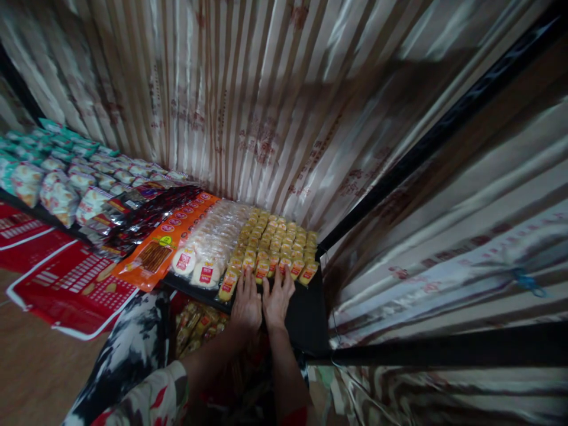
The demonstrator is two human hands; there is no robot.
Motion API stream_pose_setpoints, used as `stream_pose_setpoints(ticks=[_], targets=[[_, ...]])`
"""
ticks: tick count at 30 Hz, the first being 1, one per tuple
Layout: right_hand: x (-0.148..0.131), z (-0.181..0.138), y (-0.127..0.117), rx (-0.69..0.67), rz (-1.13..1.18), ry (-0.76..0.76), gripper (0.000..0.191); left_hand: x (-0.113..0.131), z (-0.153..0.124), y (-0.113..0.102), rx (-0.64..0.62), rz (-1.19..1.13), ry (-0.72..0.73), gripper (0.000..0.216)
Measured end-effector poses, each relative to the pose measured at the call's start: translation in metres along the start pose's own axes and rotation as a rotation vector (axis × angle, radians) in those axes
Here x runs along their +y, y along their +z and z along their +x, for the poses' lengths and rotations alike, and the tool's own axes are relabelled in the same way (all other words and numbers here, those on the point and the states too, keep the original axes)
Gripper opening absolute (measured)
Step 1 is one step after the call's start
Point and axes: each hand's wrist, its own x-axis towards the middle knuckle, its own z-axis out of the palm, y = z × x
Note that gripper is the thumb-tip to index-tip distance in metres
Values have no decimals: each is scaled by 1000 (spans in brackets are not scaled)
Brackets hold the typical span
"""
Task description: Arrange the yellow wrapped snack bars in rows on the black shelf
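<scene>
Rows of small yellow wrapped snack packets (pixel 284 241) fill the right end of a black shelf (pixel 306 319). My left hand (pixel 247 305) has its fingers stretched out against the front packets, beside a packet (pixel 228 283) at the row's left end. Right next to it, my right hand (pixel 277 299) touches the front row with its fingers extended and slightly apart. Neither hand visibly grips a packet. Left of the yellow rows lie clear-wrapped round white snacks (pixel 206 272) with red labels.
An orange snack bag (pixel 153 254), dark red packets (pixel 146 216) and white bags (pixel 60 195) line the shelf leftward. Red printed bags (pixel 84 287) hang at its front. More yellow packets (pixel 199 322) sit below. A black post (pixel 426 130) and pleated curtain (pixel 266 89) stand behind.
</scene>
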Motion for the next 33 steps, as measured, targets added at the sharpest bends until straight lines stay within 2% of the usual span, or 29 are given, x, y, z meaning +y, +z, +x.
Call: stream_pose_setpoints(ticks=[6, 18, 33], targets=[[0, 1, 1, -15, 9, 10, 58, 1, 4, 0, -2, 31, -4, 49], [0, 8, -2, 30, 58, 40, 54, 2, 6, -13, -28, -8, 35, 50], [2, 8, 5, 58, 49, 52, 52, 2, 8, -13, -69, -37, 40, 51]])
